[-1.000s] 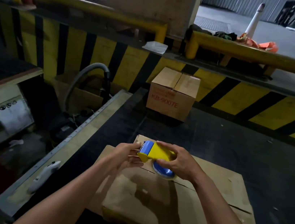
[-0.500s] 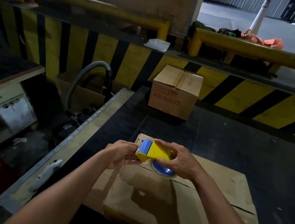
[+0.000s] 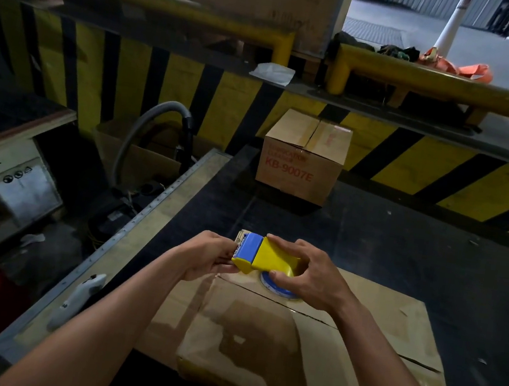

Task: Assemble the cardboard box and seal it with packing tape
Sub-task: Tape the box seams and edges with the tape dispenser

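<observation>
Centre frame: our right hand (image 3: 310, 276) grips the light, rigid tape dispenser (image 3: 265, 256); left hand (image 3: 211, 257) pinches its tape end; the floppy cardboard box (image 3: 339, 345) wants edge holds

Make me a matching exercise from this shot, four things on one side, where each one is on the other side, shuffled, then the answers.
Things:
1. tape dispenser
2. box printed KB-9007E
3. white box cutter
4. flattened cardboard box

Places:
A. at the far end of the black table, near the striped wall
B. lying on the table's pale left edge strip
C. held between the left hand and right hand
D. lying on the table under the hands

Pairs: 1-C, 2-A, 3-B, 4-D
</observation>
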